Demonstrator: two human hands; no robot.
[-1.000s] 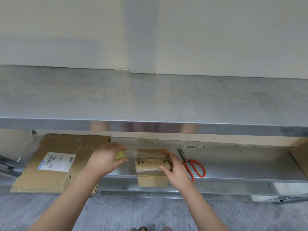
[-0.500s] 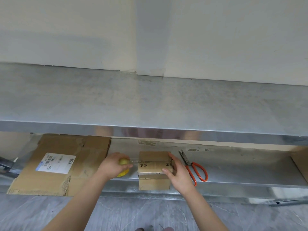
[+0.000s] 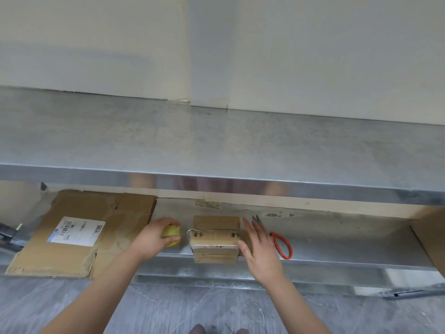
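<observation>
This looks like the sealing step on the box (image 3: 215, 235), with the cut yet to come. The left hand (image 3: 154, 239) is curled over the tape (image 3: 171, 233), a yellowish roll, with the fingers wrapped across its top and the thumb side hidden. The box sits just beside that grip on the thumb side, with a small gap between roll and cardboard. A pale curl of tape sticks up at the box corner nearest the roll. I cannot tell from here whether a clear strip bridges the gap.

The right hand (image 3: 261, 251) holds nothing. Its fingers are straight and spread, and the thumb lies at the box's far end from the roll. Whether the palm actually touches the cardboard I cannot tell. The scissors (image 3: 281, 244) lie on the shelf (image 3: 337, 237) just outside that hand, on its little-finger side. Their blades poke out past the fingertips, and the orange handles are nearest the heel of the hand.

I'd say the next move is to pick up the scissors. That means sliding the right hand outward and closing on the orange loops, while the left keeps the roll pulled taut so the strip can be snipped close to the box corner. A slack strip would likely fold and stick to itself.

A flat cardboard (image 3: 79, 232) sheet lies beyond the left wrist, well clear of the work.
</observation>
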